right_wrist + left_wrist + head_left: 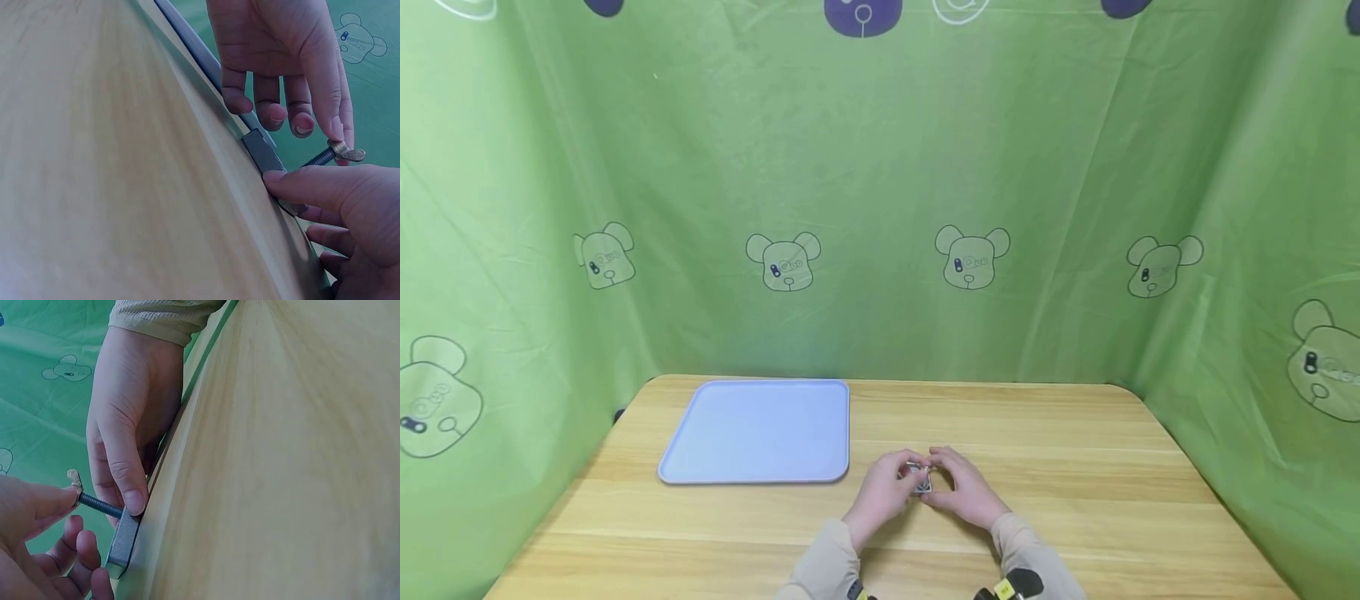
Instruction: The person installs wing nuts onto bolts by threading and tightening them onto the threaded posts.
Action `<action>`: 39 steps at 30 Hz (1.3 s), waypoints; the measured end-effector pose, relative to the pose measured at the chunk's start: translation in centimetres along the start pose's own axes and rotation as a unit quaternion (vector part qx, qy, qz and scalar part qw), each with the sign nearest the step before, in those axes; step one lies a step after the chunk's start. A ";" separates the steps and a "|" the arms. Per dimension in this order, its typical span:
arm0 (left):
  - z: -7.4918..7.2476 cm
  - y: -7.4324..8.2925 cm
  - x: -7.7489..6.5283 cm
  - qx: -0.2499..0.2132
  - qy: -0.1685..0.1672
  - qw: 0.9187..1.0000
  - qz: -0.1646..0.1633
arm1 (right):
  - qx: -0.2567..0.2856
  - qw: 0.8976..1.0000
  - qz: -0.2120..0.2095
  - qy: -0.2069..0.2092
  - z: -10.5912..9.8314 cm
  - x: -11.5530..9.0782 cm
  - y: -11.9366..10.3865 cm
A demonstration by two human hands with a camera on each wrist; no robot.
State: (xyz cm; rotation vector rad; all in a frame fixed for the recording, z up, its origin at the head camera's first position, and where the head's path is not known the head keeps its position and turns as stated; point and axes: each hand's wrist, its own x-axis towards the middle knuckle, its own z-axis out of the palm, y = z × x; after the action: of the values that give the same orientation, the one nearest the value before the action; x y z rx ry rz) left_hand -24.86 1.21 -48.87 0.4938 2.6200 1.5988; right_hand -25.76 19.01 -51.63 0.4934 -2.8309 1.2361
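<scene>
A small grey metal block [124, 544] lies on the wooden tabletop between both hands. From it rises a dark threaded bolt [100, 504], standing upright with a brass-coloured wing nut [345, 151] at its top end. My left hand [886, 487] pinches the wing nut between thumb and index finger, its other fingers loosely bent beside the block. My right hand [961, 490] grips the block at one end, thumb on the near side near the bolt's base. In the head view the fingers cover much of the block.
A pale blue rectangular tray [760, 432] lies on the table to the left of and beyond the hands. The wooden table [1060, 483] has rounded far corners, and a green printed curtain [880, 333] hangs around its back and sides.
</scene>
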 end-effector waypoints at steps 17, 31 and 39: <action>-0.1 0.0 0.2 -0.059 0.022 0.998 -0.012 | 0.003 1.000 -0.005 0.001 -0.1 0.0 -0.1; -0.2 -0.1 0.0 -0.035 0.020 0.999 -0.005 | -0.005 1.000 -0.002 -0.002 0.0 0.0 0.0; -0.2 -0.1 0.0 -0.036 0.017 0.999 -0.013 | -0.009 1.000 0.003 -0.004 -0.1 0.0 -0.1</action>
State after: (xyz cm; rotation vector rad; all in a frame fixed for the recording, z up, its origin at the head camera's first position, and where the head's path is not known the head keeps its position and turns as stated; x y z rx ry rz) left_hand -24.88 0.96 -48.81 0.4306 2.5693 1.7024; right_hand -25.69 19.00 -51.49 0.4911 -2.8490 1.2108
